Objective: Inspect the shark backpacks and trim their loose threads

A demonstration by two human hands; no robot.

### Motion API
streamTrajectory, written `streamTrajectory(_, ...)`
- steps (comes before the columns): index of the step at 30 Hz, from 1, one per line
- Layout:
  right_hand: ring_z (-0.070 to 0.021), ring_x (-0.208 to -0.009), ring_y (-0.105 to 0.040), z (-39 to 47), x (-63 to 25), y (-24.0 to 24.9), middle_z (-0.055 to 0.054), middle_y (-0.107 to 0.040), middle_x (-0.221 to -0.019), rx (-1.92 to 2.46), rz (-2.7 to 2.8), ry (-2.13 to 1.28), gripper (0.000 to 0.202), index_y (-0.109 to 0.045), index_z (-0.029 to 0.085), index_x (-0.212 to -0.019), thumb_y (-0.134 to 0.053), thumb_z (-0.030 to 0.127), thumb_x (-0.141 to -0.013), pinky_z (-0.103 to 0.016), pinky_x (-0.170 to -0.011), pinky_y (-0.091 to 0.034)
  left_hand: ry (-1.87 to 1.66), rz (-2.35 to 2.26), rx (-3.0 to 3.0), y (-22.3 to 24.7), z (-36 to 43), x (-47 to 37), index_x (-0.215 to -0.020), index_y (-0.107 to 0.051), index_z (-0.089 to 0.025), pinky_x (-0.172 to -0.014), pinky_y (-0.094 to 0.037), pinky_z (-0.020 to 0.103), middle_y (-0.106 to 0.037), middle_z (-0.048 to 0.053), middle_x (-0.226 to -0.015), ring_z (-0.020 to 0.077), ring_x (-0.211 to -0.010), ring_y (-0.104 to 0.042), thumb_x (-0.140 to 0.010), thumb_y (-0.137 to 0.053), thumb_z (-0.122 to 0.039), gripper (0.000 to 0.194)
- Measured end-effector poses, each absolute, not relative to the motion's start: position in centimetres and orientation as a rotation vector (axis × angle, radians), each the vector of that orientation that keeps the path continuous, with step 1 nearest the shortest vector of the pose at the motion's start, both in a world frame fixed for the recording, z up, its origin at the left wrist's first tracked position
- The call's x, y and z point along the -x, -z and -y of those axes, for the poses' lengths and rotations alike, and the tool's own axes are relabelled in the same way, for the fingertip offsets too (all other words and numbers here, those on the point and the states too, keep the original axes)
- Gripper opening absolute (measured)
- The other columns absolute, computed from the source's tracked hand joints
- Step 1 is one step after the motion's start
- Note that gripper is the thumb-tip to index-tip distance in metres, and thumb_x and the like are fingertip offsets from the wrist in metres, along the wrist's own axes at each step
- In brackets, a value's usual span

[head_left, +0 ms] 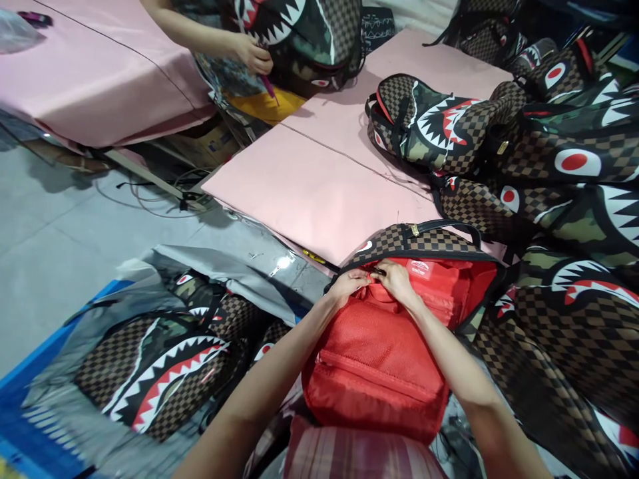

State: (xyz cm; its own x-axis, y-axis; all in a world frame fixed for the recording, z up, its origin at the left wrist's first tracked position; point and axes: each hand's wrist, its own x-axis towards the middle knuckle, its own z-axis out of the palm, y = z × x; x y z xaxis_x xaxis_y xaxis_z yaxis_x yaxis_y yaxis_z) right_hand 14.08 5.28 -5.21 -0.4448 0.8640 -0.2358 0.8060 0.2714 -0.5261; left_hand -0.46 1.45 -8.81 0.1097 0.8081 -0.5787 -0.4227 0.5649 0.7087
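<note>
A backpack (439, 241) with a brown checkered shell lies unzipped in front of me, its red lining (379, 332) spread open toward my lap. My left hand (351, 283) is closed on the lining's edge at the upper left of the opening. Right beside it, my right hand (394, 279) has its fingers pinched together around a small dark object (378, 271), too small to name. The fingertips of both hands nearly touch. A black carry handle (444, 226) arches over the bag's top, and a pale label (421, 269) shows inside.
Shark-mouth backpacks (574, 199) are piled along the right. More bags (164, 372) lie in a plastic-lined blue crate (20, 392) at lower left. Pink-topped tables (319, 179) stand ahead. Across them, another person's hand (254, 56) works at a backpack (319, 40).
</note>
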Motion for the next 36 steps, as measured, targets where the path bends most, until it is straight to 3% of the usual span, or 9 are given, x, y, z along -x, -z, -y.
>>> streamTrajectory(4,-0.0177,-0.081,-0.06,-5.1,-14.2,4.9,-0.007,-0.065,-0.091,1.556,2.473,-0.923,0.022,-0.064,0.016,-0.087,-0.046,0.008,-0.078,-0.023,-0.068,-0.039,-0.936,-1.096,-0.434,8.6,-1.5,0.4,-0.068,-0.065,-0.011,-0.075,-0.043,0.023,-0.065,0.001,-0.065,0.0103,-0.068,-0.058,-0.05,-0.074,-0.007,0.02)
streamTrajectory(9,-0.0145,-0.067,-0.059,-5.5,-16.3,4.9,-0.003,-0.064,-0.074,1.46,2.244,-1.108,0.026,-0.061,0.014,-0.085,-0.04,0.029,-0.088,-0.022,-0.062,-0.04,-0.964,-1.119,-0.414,8.9,-1.1,0.6,-0.07,-0.064,-0.012,-0.069,-0.042,0.02,-0.062,-0.001,-0.066,0.007,-0.062,-0.055,-0.051,-0.076,-0.008,0.023)
streamTrajectory(12,-0.019,-0.077,-0.062,-5.5,-17.7,4.8,-0.007,-0.067,-0.085,1.671,2.164,-0.935,0.028,-0.062,0.015,-0.089,-0.048,0.038,-0.086,-0.026,-0.068,-0.042,-0.962,-1.107,-0.4,9.1,-1.0,0.8,-0.069,-0.062,-0.012,-0.066,-0.042,0.021,-0.062,-0.001,-0.067,0.0073,-0.06,-0.055,-0.05,-0.076,-0.008,0.024)
streamTrajectory(16,-0.0243,-0.095,-0.061,-4.7,-18.2,4.3,-0.008,-0.065,-0.108,1.761,2.332,-0.745,0.047,-0.053,0.02,-0.116,-0.056,0.049,-0.079,-0.03,-0.076,-0.042,-0.953,-1.079,-0.382,9.0,-1.0,0.9,-0.07,-0.062,-0.012,-0.065,-0.042,0.021,-0.061,-0.001,-0.067,0.0079,-0.061,-0.056,-0.051,-0.074,-0.007,0.023)
streamTrajectory(20,-0.0225,-0.089,-0.062,-4.3,-17.9,4.1,-0.006,-0.068,-0.096,1.714,2.404,-0.702,0.028,-0.058,0.02,-0.103,-0.051,0.041,-0.085,-0.029,-0.071,-0.042,-0.95,-1.065,-0.365,9.2,-1.2,0.9,-0.066,-0.061,-0.011,-0.063,-0.04,0.02,-0.06,-0.002,-0.063,0.0066,-0.058,-0.054,-0.051,-0.071,-0.004,0.02)
streamTrajectory(23,-0.0201,-0.088,-0.061,-4.4,-17.7,4.5,-0.004,-0.068,-0.093,1.592,2.431,-0.707,0.018,-0.06,0.021,-0.095,-0.057,0.033,-0.083,-0.028,-0.072,-0.041,-0.959,-1.064,-0.358,9.4,-1.3,0.9,-0.067,-0.061,-0.01,-0.063,-0.039,0.019,-0.059,-0.002,-0.062,0.0056,-0.057,-0.053,-0.05,-0.07,-0.001,0.021)
streamTrajectory(36,-0.0182,-0.083,-0.061,-4.5,-17.1,4.6,-0.002,-0.069,-0.089,1.57,2.322,-0.8,0.014,-0.064,0.022,-0.089,-0.054,0.03,-0.084,-0.027,-0.071,-0.041,-0.986,-1.038,-0.363,9.7,-1.2,0.9,-0.068,-0.062,-0.011,-0.067,-0.04,0.02,-0.059,-0.002,-0.065,0.0063,-0.061,-0.054,-0.05,-0.072,-0.003,0.022)
